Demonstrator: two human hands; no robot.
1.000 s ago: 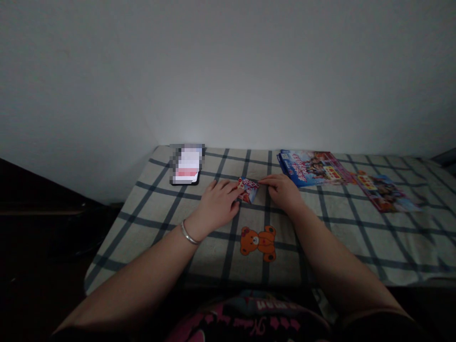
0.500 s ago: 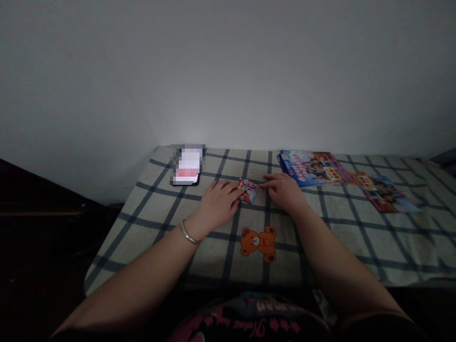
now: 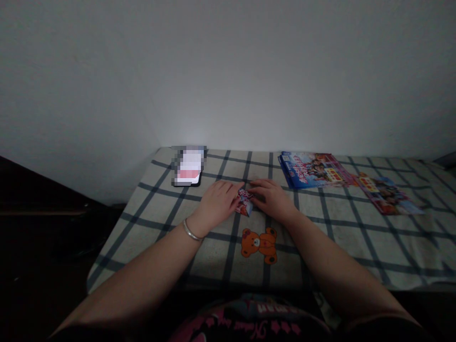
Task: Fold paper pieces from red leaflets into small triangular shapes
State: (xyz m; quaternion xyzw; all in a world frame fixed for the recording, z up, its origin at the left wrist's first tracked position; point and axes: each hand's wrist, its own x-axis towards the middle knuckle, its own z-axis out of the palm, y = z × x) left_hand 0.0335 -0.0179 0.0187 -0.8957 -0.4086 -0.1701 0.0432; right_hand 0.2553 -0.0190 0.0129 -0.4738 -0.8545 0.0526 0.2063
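Note:
A small folded piece of coloured paper (image 3: 245,202) lies on the checked cloth (image 3: 342,228) between both hands. My left hand (image 3: 217,202), with a bracelet on its wrist, rests flat on the paper's left side, fingers stretched out. My right hand (image 3: 272,198) presses down on the paper's right and top edge with its fingers laid flat over it. Most of the paper is covered by the two hands.
A lit phone (image 3: 188,167) lies at the back left near the wall. A stack of blue printed sheets (image 3: 309,168) and another coloured sheet (image 3: 388,195) lie to the right. An orange bear print (image 3: 259,242) is in front of the hands.
My right hand has slid left over the paper, so it now covers more of it. The paper looks smaller, folded in. My left hand has barely moved.

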